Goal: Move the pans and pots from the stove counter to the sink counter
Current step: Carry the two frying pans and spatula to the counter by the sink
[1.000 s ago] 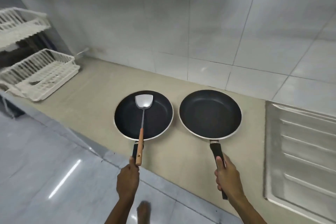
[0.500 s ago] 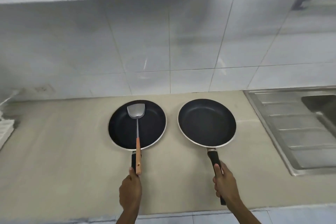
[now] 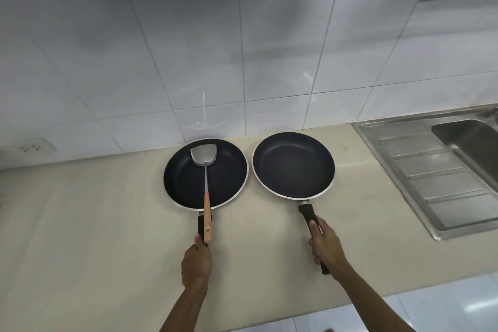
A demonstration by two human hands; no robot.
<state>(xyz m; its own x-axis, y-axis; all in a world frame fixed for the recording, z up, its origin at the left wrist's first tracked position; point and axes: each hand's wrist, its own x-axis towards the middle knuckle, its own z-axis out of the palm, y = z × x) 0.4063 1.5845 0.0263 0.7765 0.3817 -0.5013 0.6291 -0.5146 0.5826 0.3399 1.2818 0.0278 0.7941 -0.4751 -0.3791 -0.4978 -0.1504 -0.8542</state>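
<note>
Two black frying pans with pale rims are side by side over the beige counter (image 3: 80,237). My left hand (image 3: 196,264) grips the black handle of the left pan (image 3: 183,178), which carries a steel spatula (image 3: 204,167) with a wooden handle lying across it. My right hand (image 3: 327,246) is closed around the black handle of the right pan (image 3: 293,164), which has nothing in it. Whether the pans touch the counter or hover just above it, I cannot tell.
A stainless sink (image 3: 474,140) with a ribbed drainboard (image 3: 442,178) lies to the right of the pans. A white tiled wall (image 3: 242,62) rises behind, with a socket (image 3: 29,147) at the left. White cabinets hang overhead.
The view has swung right and closer to the counter: the dish rack left the frame and the sink came in. Both hands keep their hold on the pan handles.
</note>
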